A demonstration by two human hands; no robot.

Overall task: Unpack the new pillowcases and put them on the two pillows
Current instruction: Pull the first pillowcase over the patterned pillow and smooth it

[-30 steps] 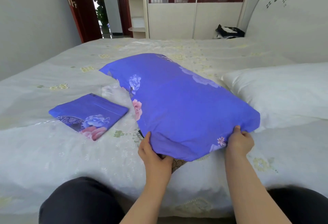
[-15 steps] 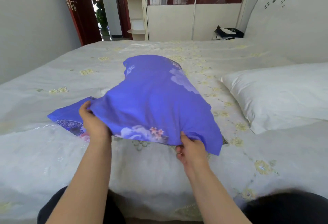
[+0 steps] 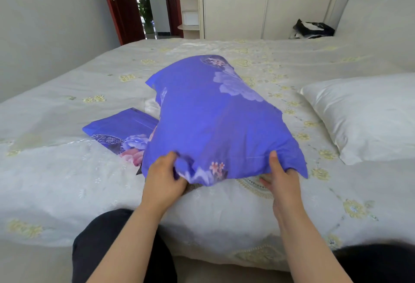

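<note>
Hands, left hand [image 3: 165,176] and right hand [image 3: 281,178], grip covered pillow's [image 3: 215,123] near edge.

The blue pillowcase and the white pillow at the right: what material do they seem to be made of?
The blue pillowcase looks like thin woven fabric, perhaps cotton or a blend: matte, printed with flowers, creasing softly where the hands grip its near edge. The white pillow has a smoother cover with a faint satin sheen, possibly silk-like polyester; the weave itself is too fine to tell.
</note>
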